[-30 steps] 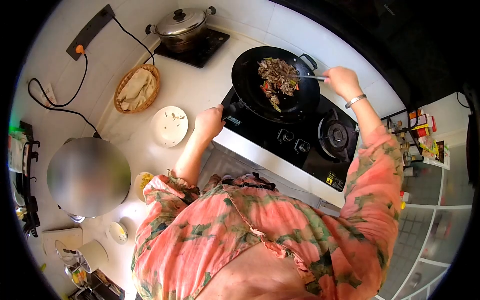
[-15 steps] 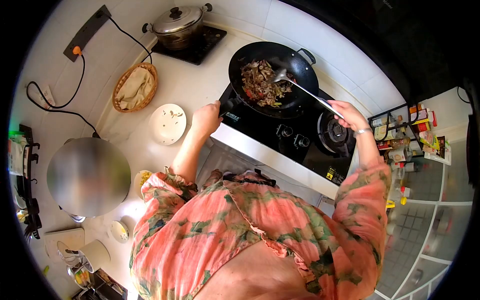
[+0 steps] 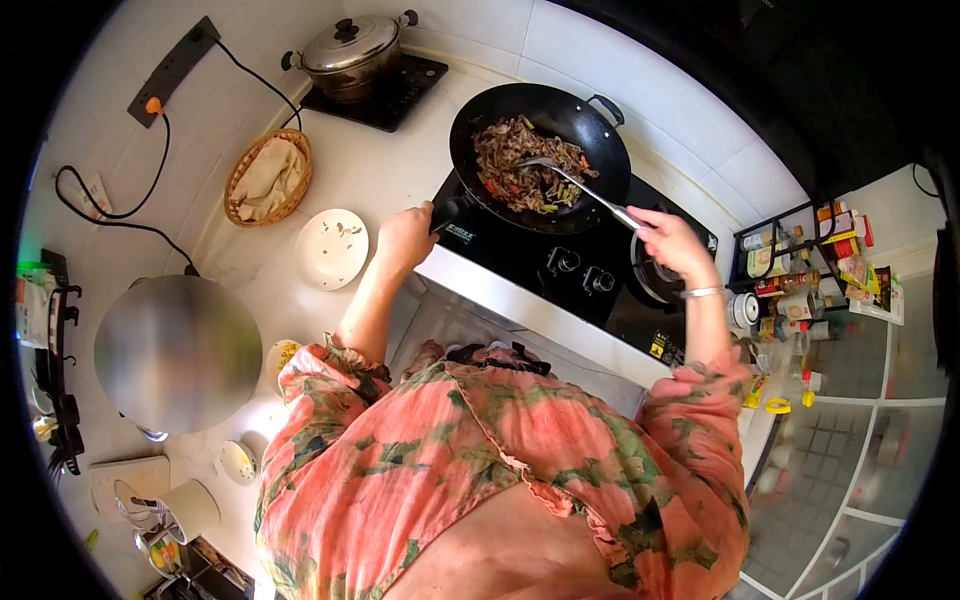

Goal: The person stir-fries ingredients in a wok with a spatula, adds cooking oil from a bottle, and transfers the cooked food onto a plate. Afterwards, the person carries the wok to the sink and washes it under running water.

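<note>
Slanting spatula: its head points up and left in the view, down into the food in the wok; the long axis runs diagonally — grip end at lower right, head at upper left.
Wok handle: points out toward the lower left, roughly opposite the small loop handle on the far rim.
Right hand: fingers wrapped around the end of the spatula, outside the wok's right rim; the shaft and head extend leftward from this grip, the shaft passing over the rim. Whether shaft and rim touch, I cannot tell.
Left hand: closed around the wok handle; the wok itself lies up and to the right of this fist.
Food: brown pieces with red and green bits, gathered in the left and near part of the wok.
Spatula, a second ago: lay almost level, the right hand higher up, beside the far-right side of the wok; now that hand is lower and the shaft slopes — the head sits deeper leftward among the food than half a second ago.
Left hand, over the same span: grip unchanged.
Stove: black-topped, under the wok; its right burner is partly hidden by the right hand.
Plate: white, holding a few scraps, just left of the left hand.
</note>
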Demonstrator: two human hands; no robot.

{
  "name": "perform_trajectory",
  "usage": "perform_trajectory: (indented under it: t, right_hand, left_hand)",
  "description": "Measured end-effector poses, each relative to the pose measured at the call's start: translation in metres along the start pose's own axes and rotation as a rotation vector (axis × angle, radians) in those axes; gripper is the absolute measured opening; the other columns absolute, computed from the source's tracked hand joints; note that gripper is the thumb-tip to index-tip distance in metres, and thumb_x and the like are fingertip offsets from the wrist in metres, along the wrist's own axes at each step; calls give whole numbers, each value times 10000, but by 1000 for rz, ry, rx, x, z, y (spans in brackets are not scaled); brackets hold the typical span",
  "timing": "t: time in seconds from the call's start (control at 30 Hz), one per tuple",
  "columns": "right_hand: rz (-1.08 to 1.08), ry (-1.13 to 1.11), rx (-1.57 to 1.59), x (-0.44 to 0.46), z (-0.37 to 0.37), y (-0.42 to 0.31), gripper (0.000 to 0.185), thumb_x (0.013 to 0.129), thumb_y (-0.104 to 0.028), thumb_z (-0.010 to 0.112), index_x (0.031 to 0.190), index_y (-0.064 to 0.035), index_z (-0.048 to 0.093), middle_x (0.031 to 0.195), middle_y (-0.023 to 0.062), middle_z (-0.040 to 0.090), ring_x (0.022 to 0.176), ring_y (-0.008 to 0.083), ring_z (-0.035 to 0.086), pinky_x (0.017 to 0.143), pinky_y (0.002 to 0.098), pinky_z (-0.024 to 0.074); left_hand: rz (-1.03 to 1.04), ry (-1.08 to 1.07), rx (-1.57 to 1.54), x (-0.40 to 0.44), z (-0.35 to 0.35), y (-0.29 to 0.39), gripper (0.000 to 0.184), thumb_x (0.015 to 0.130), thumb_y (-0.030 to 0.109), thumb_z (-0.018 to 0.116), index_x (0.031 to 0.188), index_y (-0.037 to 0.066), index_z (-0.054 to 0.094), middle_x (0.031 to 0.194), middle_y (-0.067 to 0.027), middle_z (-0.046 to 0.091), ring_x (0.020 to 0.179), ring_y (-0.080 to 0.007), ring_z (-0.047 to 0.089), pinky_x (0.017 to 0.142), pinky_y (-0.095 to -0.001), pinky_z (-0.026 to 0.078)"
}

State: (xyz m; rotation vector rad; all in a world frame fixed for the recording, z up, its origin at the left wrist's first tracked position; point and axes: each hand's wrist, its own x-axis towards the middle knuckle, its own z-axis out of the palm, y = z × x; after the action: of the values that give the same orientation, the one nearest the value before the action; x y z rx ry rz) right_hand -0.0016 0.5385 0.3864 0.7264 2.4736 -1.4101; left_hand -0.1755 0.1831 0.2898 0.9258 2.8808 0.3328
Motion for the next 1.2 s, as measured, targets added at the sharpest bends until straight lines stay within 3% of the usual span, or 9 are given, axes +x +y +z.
perform_trajectory:
  t: [0.23,0.27,0.33,0.37,0.5,0.63,0.73,1.0,1.2]
  right_hand:
    - [-310,149,-156,37,33,12,415,885,-72,575,1295,-124,529,703,-56,478,570,50,415,524,214,388]
    - [-330,132,-254,33,31,13,413,871,-101,595,1275,-175,550,732,-16,574,605,94,496,575,245,428]
    - [-116,220,-481,5,16,1,367,856,-194,605,1218,-252,582,1081,114,639,961,282,620,808,331,473]
    - [-215,288,-509,-2,10,3,353,856,-224,596,1200,-307,588,1047,90,650,935,292,620,786,358,481]
    - [-193,406,-457,1,0,25,355,857,-203,593,1210,-241,590,1056,144,642,932,304,622,788,359,481]
    - [-65,334,-162,12,23,53,359,872,-138,590,1231,-139,573,1117,167,628,1016,268,615,872,312,444]
    - [53,264,-61,-6,16,42,354,868,-122,595,1222,-114,577,1073,156,649,940,271,635,822,312,462]
    - [-368,410,-211,58,62,37,345,870,-204,589,1214,-201,580,1083,154,624,980,325,603,828,359,471]
    - [-128,366,-215,5,36,43,350,859,-157,610,1206,-206,593,1066,133,640,945,287,627,799,329,472]
  left_hand:
    - [-48,-14,-12,-1,-2,2,336,739,185,702,977,44,511,843,-148,646,828,-333,630,706,-432,505]
    - [-32,-17,-1,-1,-1,1,339,740,187,703,980,44,512,841,-149,645,826,-335,630,704,-432,505]
    - [-16,-16,7,1,-1,0,341,740,189,703,983,44,512,840,-149,645,824,-337,630,702,-432,505]
    - [-22,4,-7,0,0,0,343,740,191,704,985,44,513,837,-149,645,817,-340,630,700,-433,505]
    - [-39,-5,-12,-1,1,2,347,740,194,706,987,46,513,835,-149,645,818,-339,629,696,-435,504]
    - [-42,-11,-5,-2,-2,3,342,741,192,704,988,50,514,835,-150,645,824,-336,629,697,-434,504]
    - [-32,-8,-8,-2,0,2,340,741,191,703,990,54,516,837,-151,645,823,-336,630,697,-433,504]
    - [-44,-10,-13,-2,0,3,346,739,197,702,993,55,515,834,-153,644,821,-338,630,694,-432,506]
    - [-39,13,-50,-4,-3,4,323,738,190,695,963,38,521,818,-179,629,823,-370,608,707,-466,483]
